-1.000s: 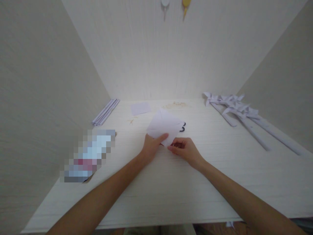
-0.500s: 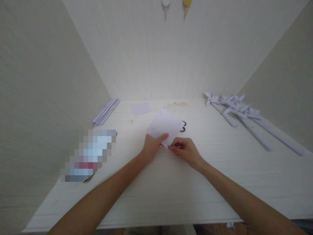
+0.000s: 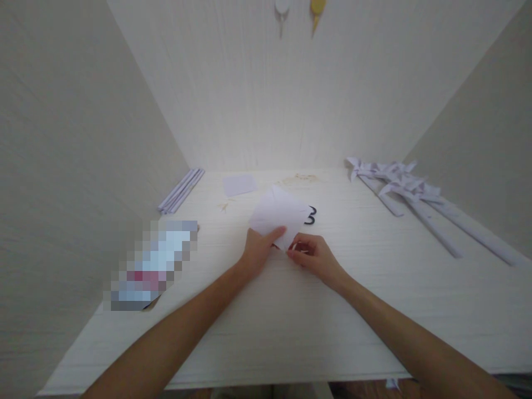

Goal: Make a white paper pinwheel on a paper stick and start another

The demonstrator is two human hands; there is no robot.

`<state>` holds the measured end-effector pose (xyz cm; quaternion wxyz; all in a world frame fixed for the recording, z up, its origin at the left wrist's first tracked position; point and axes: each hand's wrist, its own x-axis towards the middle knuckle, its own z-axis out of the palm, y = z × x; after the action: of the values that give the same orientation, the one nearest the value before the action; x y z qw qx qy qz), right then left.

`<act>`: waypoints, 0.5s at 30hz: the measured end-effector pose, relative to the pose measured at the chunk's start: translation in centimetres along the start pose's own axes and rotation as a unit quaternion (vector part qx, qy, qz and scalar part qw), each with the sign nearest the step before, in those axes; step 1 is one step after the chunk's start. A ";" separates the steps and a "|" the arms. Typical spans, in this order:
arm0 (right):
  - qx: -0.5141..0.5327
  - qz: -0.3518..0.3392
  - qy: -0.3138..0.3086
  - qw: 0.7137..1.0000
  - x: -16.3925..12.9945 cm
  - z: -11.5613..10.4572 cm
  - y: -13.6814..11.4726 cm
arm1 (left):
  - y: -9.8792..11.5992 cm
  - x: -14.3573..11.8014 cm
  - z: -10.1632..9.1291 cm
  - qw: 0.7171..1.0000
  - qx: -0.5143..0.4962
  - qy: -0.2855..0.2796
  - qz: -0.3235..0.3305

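Note:
A white square sheet of paper [image 3: 279, 209], turned with one corner toward me, is held above the table. Slits or creases show near its corners. My left hand [image 3: 260, 249] grips its lower left edge, with the thumb on top and the other fingers underneath. At the near corner, the fingertips of my right hand [image 3: 310, 254] are pinched together on the paper's edge. Those fingers partly hide the tip of the corner. A black number 3 [image 3: 311, 215] on the table shows just right of the sheet.
Rolled paper sticks [image 3: 182, 191] lie at the left wall. A flat paper piece [image 3: 240, 185] and thin slivers [image 3: 224, 207] are behind my left hand. Paper pinwheels [image 3: 409, 180] on paper sticks lie at right. A blurred-out object [image 3: 158, 266] is at left. White walls surround the table.
The paper has tipped slightly to the left, showing more of the black number. My right hand has shifted a little at the near corner. My left hand keeps its grip.

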<state>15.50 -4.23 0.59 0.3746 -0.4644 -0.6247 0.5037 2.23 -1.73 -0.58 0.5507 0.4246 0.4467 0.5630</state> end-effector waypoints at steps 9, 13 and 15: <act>-0.072 -0.021 0.073 0.994 0.5 0.6 1.2 | 0.0 -0.1 0.2 0.999 0.032 -0.013 0.012; -0.065 -0.052 0.082 0.993 0.4 0.8 1.3 | 0.0 -0.2 0.4 0.999 0.039 -0.005 0.015; -0.066 -0.060 0.086 0.992 0.3 0.9 1.3 | 0.0 -0.3 0.4 0.999 0.036 -0.005 0.008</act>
<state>14.83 -4.11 -0.89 0.4253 -0.4912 -0.6486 0.3964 2.63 -2.03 -0.45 0.5329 0.4505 0.4602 0.5489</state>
